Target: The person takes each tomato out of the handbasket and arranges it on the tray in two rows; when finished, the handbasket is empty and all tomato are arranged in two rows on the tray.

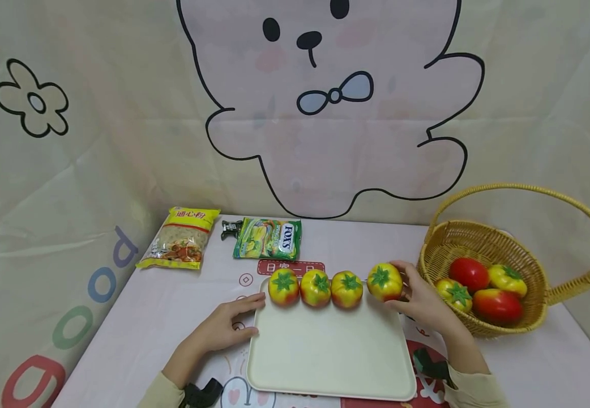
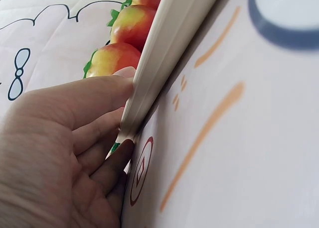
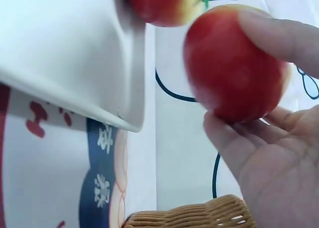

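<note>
One shallow rectangular cream tray (image 1: 330, 351), the centre for clock bearings. Three round yellow-red fruits with green leafy tops (image 1: 315, 289): in a row on its far edge, around twelve o'clock. One matching fourth fruit (image 1: 384, 281): at its far corner, between one and two, clamped between thumb and fingers of the right hand (image 1: 422, 300). One left hand (image 1: 221, 326): thumb and forefinger spread, touching the rim near ten. One yellow woven basket (image 1: 468, 241), arch-handled: two o'clock, holding red and yellow produce (image 1: 497, 306).
</note>
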Demonstrator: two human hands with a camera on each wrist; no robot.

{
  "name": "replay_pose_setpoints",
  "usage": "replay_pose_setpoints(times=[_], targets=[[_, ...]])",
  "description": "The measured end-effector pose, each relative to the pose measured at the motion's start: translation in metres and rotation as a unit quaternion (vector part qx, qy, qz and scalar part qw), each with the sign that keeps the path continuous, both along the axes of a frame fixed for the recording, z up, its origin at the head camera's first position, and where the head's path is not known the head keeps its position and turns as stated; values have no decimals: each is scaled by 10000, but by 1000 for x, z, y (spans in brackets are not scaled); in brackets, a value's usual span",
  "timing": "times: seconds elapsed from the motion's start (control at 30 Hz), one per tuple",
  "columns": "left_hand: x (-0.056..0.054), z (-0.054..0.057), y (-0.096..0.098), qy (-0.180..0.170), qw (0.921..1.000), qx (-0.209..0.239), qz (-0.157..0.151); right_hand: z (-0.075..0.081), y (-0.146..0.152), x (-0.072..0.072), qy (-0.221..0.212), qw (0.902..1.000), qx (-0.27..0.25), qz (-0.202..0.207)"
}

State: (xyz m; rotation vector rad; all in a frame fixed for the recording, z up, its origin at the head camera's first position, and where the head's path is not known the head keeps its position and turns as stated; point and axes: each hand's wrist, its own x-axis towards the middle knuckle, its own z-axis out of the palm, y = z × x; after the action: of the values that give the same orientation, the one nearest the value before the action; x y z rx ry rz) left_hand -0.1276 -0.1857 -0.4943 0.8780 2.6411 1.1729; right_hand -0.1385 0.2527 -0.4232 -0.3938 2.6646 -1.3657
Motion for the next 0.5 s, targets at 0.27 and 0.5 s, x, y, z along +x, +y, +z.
replay_pose_setpoints(times=[0.27,0.5], targets=[[0,1,0,3,10000,-63,1,-6,-1,-1,-365,9988,305,144],[0,0,0,-34,10000,-49,21,-17,4,-5,-597,9974,-50,395]])
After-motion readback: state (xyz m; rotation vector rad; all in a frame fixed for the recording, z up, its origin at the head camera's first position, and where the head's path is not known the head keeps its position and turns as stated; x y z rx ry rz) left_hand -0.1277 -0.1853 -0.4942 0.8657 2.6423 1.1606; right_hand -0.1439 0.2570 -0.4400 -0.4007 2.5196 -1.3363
